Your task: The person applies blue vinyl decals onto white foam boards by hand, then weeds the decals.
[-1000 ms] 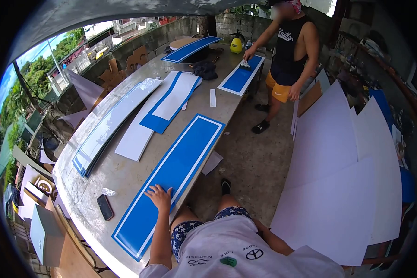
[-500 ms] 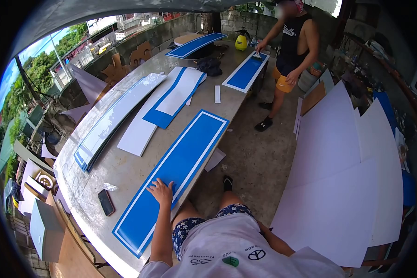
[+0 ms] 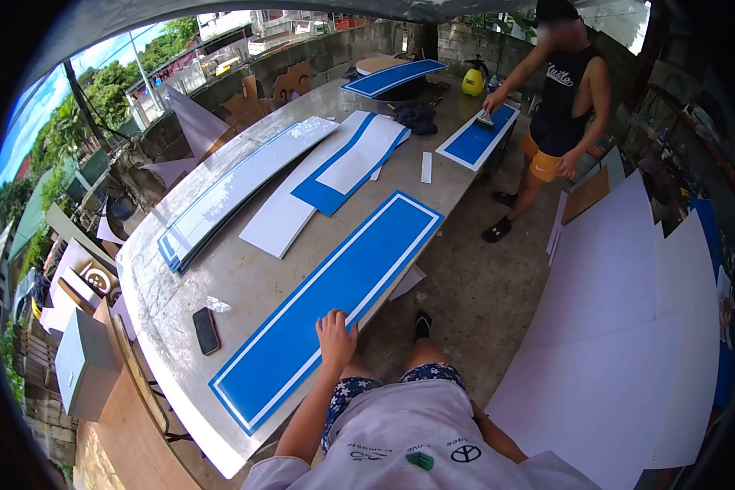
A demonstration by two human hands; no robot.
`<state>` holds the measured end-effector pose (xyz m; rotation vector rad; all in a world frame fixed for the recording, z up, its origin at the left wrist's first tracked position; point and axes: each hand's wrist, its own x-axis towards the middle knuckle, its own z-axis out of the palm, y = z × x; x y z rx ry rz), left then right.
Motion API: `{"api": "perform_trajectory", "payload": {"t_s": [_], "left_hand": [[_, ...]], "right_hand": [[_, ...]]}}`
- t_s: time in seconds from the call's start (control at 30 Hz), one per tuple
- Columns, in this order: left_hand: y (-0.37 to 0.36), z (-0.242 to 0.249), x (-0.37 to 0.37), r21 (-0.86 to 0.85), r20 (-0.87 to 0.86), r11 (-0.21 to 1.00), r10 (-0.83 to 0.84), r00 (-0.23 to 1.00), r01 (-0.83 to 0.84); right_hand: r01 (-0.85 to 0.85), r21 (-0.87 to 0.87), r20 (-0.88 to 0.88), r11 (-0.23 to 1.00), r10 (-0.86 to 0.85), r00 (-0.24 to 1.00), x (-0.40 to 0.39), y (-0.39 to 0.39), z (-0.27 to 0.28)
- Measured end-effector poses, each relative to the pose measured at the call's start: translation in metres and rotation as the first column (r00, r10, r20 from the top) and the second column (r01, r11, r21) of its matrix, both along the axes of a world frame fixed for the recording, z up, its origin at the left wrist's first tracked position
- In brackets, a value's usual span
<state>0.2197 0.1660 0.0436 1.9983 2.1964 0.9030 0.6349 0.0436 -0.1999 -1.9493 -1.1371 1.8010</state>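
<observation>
A long blue panel with a white border line [image 3: 302,302] lies at a slant along the near edge of the table. My left hand [image 3: 336,336] rests on that panel's near edge, its fingers slightly apart and holding nothing. My right arm hangs down at my side, and the right hand is hidden behind my shirt. Beyond the panel lie a white board [image 3: 278,224] and a blue and white sheet [image 3: 327,198] partly over it.
A co-worker [image 3: 567,90] stands at the far right, one hand holding a tool on another blue panel [image 3: 472,145]. Stacked panels [image 3: 237,184], a phone [image 3: 206,331] and a yellow sprayer [image 3: 472,82] are on the table [image 3: 167,314]. White sheets [image 3: 596,327] lean at right.
My left hand has slid from the middle of the panel toward its near edge. The camera view has turned left, so everything appears shifted right. The co-worker's tool has moved along the far panel.
</observation>
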Motion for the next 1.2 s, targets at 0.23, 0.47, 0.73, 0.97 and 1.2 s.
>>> {"api": "perform_trajectory", "payload": {"t_s": [0.23,0.47,0.73,0.97,1.2], "left_hand": [[-0.043,-0.035,0.049,-0.54,0.309,0.604,-0.505,0.806,0.586],[-0.032,-0.093,0.044,-0.609,0.357,0.593,-0.389,0.849,0.527],[-0.032,-0.094,0.043,-0.6,0.384,0.6,-0.364,0.849,0.529],[-0.032,-0.095,0.043,-0.588,0.39,0.612,-0.358,0.848,0.529],[-0.033,-0.099,0.043,-0.572,0.381,0.639,-0.348,0.857,0.514]], "right_hand": [[-0.029,-0.031,0.007,0.999,0.029,1.0,-0.003,0.015,0.002],[-0.065,-0.042,0.006,0.997,0.065,0.998,-0.009,0.028,0.001],[-0.086,-0.051,0.002,0.995,0.086,0.996,-0.014,0.034,0.002],[-0.1,-0.053,0.006,0.994,0.101,0.995,-0.014,0.039,0.005],[-0.112,-0.054,0.004,0.992,0.112,0.994,-0.016,0.041,0.006]]}}
